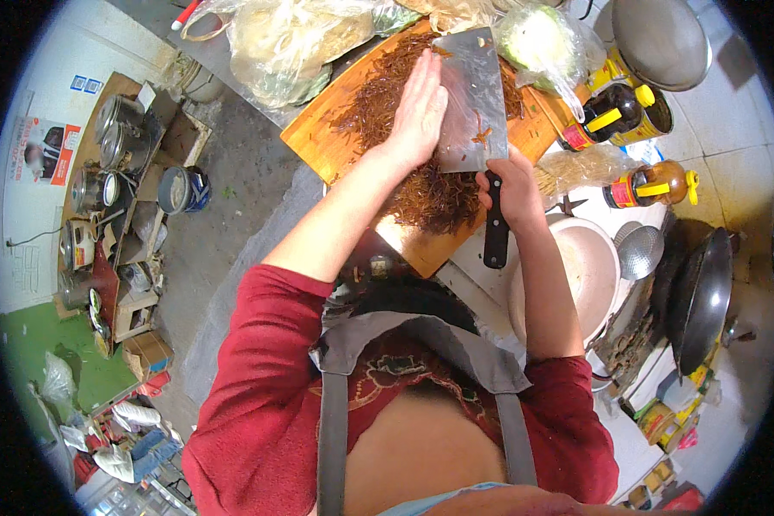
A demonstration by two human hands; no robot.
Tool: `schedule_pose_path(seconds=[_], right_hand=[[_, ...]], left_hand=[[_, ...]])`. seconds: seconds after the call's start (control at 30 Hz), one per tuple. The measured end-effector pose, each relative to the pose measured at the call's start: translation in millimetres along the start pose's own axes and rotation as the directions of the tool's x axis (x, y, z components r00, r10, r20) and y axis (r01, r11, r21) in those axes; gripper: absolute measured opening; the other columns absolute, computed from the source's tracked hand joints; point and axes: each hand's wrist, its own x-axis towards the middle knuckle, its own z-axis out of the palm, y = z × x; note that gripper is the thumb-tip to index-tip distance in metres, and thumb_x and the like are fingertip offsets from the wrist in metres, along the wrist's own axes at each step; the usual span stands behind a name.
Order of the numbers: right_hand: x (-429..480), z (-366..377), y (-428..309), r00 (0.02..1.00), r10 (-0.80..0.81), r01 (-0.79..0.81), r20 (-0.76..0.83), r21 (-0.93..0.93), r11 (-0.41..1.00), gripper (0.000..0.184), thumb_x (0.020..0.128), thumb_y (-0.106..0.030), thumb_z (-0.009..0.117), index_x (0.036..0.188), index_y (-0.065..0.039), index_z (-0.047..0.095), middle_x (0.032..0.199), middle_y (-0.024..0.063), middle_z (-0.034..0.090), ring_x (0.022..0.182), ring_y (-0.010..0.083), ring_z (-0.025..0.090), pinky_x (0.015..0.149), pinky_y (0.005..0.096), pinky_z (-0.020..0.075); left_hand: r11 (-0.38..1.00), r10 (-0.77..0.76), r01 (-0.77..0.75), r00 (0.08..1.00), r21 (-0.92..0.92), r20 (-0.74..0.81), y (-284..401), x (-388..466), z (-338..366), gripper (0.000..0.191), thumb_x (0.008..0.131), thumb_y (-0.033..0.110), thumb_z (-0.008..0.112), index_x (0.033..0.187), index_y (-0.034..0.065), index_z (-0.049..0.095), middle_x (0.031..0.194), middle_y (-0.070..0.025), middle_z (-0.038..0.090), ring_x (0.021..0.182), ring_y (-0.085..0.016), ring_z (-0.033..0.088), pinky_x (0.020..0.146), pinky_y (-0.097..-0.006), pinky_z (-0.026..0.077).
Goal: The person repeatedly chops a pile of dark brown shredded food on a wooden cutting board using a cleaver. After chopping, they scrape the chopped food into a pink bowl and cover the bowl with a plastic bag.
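Observation:
My right hand (pixel 515 187) grips the black riveted handle of a cleaver (pixel 474 109), whose broad steel blade points away from me over a wooden cutting board (pixel 322 138). A few brown shreds stick to the blade. Flat and with its fingers stretched out together, my left hand (pixel 422 113) lies along the blade's left side. Dark brown shredded food (pixel 435 200), of a kind I cannot tell, is heaped on the board on both sides of my left wrist and partly behind the blade. The blade hides some of the board.
Bagged vegetables (pixel 542 45) and a plastic bag (pixel 297 45) sit beyond the board. To the right are sauce bottles (pixel 651 184), a large pale basin (pixel 580 264) partly under my right forearm, a perforated ladle (pixel 640 251) and a black wok (pixel 703 300). Shelves with pots (pixel 122 145) stand left.

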Motion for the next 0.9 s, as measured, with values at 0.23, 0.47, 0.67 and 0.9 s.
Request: schedule_pose_path(seconds=[0.23, 0.47, 0.67, 0.9], right_hand=[[-7.0, 5.6, -5.8, 0.998, -0.015, 0.019, 0.06, -0.067, 0.998, 0.015, 0.085, -0.01, 0.04, 0.094, -0.005, 0.05, 0.061, 0.0033, 0.044, 0.046, 0.0116, 0.04, 0.04, 0.0254, 0.036], [8.8, -2.3, -7.4, 0.991, -0.126, 0.127, 0.032, -0.018, 0.992, 0.015, 0.083, -0.014, 0.042, 0.091, -0.005, 0.05, 0.063, 0.0025, 0.046, 0.048, 0.0118, 0.043, 0.043, 0.0256, 0.0368], [14.8, -0.7, -4.5, 0.992, -0.129, 0.128, 0.004, 0.058, 0.99, 0.016, 0.08, -0.014, 0.039, 0.09, -0.006, 0.048, 0.063, 0.0042, 0.049, 0.047, 0.0125, 0.044, 0.043, 0.0252, 0.0372], [9.8, -1.5, -5.9, 0.994, -0.108, 0.106, 0.001, 0.202, 0.974, 0.018, 0.085, -0.02, 0.043, 0.095, -0.006, 0.047, 0.061, 0.0054, 0.049, 0.043, 0.0139, 0.042, 0.042, 0.0277, 0.0377]], left_hand=[[0.998, -0.017, 0.013, 0.998, 0.057, 0.055, -5.6, 19.6, 0.7, 0.06, 0.098, 0.038, 0.017, 0.141, -0.0031, 0.016, 0.15, -0.018, 0.009, 0.14, -0.027, 0.006, 0.113, -0.0335, 0.006], [0.789, -0.166, 0.298, 0.946, -0.538, 0.28, 35.7, -21.2, 16.3, 0.062, 0.096, 0.04, 0.023, 0.142, -0.0021, 0.015, 0.149, -0.0194, 0.011, 0.139, -0.031, 0.007, 0.112, -0.0374, 0.008], [0.977, 0.211, -0.196, 0.946, -0.085, 0.245, 42.3, -33.2, 8.8, 0.059, 0.097, 0.035, 0.026, 0.143, -0.0001, 0.013, 0.149, -0.0203, 0.01, 0.139, -0.035, 0.005, 0.112, -0.0412, 0.008], [0.653, -0.334, 0.324, 0.934, -0.685, 0.123, 29.1, -28.4, -10.2, 0.069, 0.096, 0.05, 0.014, 0.141, -0.0024, 0.016, 0.148, -0.0175, 0.016, 0.137, -0.027, 0.015, 0.112, -0.0349, 0.012]])
